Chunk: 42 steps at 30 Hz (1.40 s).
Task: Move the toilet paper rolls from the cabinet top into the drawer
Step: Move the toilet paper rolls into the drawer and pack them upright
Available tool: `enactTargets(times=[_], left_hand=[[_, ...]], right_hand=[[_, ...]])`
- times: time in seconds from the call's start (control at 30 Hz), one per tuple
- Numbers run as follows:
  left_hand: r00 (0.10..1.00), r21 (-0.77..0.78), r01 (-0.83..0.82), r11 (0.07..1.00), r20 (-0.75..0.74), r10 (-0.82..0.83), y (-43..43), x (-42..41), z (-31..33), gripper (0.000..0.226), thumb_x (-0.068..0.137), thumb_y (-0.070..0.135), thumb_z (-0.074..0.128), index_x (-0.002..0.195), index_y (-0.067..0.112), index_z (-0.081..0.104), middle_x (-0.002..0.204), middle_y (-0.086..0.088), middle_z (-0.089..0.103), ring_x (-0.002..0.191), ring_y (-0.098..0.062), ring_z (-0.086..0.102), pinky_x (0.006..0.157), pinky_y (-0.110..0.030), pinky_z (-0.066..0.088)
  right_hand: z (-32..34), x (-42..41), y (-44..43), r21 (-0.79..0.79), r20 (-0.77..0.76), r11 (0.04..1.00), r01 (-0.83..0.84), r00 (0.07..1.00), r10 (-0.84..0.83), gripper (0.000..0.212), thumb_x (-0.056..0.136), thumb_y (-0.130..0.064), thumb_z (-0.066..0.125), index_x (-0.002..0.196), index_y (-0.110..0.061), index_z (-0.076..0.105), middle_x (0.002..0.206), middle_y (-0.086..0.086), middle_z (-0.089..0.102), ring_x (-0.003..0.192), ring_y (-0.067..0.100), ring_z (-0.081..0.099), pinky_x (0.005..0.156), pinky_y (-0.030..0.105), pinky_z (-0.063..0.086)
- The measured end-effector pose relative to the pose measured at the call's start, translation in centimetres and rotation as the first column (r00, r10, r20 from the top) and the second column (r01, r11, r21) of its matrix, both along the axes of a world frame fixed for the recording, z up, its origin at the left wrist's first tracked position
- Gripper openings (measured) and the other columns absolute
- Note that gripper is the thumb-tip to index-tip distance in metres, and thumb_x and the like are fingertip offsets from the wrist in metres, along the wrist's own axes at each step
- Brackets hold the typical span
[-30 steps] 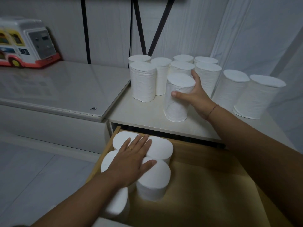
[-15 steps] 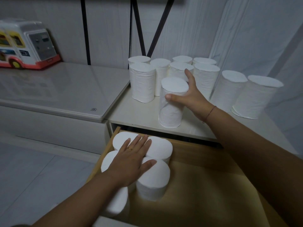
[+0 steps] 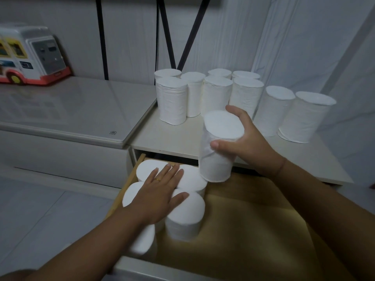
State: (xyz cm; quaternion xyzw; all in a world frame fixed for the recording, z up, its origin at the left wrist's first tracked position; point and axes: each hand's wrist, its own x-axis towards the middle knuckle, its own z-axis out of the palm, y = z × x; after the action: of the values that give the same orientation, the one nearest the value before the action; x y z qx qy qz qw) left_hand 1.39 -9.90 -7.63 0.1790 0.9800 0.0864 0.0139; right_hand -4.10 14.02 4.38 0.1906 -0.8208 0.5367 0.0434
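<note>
My right hand [image 3: 246,141] grips a white toilet paper roll [image 3: 218,159] and holds it upright in the air over the cabinet's front edge, above the back of the open wooden drawer [image 3: 253,230]. Several more rolls [image 3: 215,94] stand on the cabinet top [image 3: 168,138], with two apart at the right [image 3: 304,116]. My left hand [image 3: 160,193] lies flat, fingers spread, on the tops of several rolls [image 3: 186,213] standing in the drawer's left side.
A lower glossy white unit [image 3: 71,110] sits to the left, with a toy bus [image 3: 30,55] at its back. White curtains hang behind and to the right. The drawer's right half shows bare wood. Pale floor tiles lie at lower left.
My right hand has lifted its roll off the cabinet top and carried it forward and down over the drawer. My left hand has stayed flat on the drawer's rolls.
</note>
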Motion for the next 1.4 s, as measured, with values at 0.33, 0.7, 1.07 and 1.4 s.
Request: enactTargets(times=[0.33,0.7,1.07,1.4], left_hand=[[0.999,-0.028,0.04,0.999,0.026,-0.039,0.5,1.0,0.4,0.074,0.086,0.065,0.005,0.15,0.03,-0.007,0.157,0.011,-0.017,0.144,-0.008,-0.019,0.118,-0.033,-0.012],[0.999,-0.033,0.03,0.999,0.039,-0.029,0.6,1.3,0.6,0.072,0.088,0.063,0.008,0.15,0.03,-0.005,0.158,0.009,-0.013,0.145,-0.009,-0.016,0.119,-0.034,-0.01],[0.999,-0.033,0.034,0.999,0.036,-0.033,0.6,1.3,0.6,0.076,0.085,0.065,0.005,0.151,0.029,-0.004,0.159,0.008,-0.012,0.145,-0.01,-0.016,0.118,-0.033,-0.011],[0.998,-0.032,0.032,0.999,0.05,-0.03,0.7,1.4,0.8,0.072,0.089,0.062,0.011,0.151,0.028,-0.004,0.159,0.008,-0.011,0.146,-0.011,-0.014,0.118,-0.035,-0.01]], right_hand=[[-5.4,5.9,4.2,0.118,0.123,0.992,0.031,0.991,-0.045,0.105,0.051,-0.044,0.088,0.134,-0.042,0.026,0.117,-0.034,0.036,0.105,0.001,0.049,0.069,0.011,0.051],[-13.4,6.7,4.5,0.262,0.151,0.963,0.057,0.984,-0.099,0.114,0.046,-0.054,0.086,0.138,-0.043,0.018,0.135,-0.013,0.032,0.115,0.01,0.044,0.077,0.015,0.048],[-12.0,6.3,5.6,0.281,0.337,0.942,-0.185,0.938,0.084,0.077,0.06,-0.062,0.073,0.125,-0.051,0.033,0.126,-0.022,0.041,0.107,-0.009,0.049,0.078,0.01,0.049],[-9.7,6.0,6.6,0.303,0.675,0.892,-0.334,0.737,0.047,0.044,0.071,-0.058,0.069,0.106,-0.042,0.049,0.107,-0.005,0.062,0.089,0.018,0.068,0.067,0.026,0.059]])
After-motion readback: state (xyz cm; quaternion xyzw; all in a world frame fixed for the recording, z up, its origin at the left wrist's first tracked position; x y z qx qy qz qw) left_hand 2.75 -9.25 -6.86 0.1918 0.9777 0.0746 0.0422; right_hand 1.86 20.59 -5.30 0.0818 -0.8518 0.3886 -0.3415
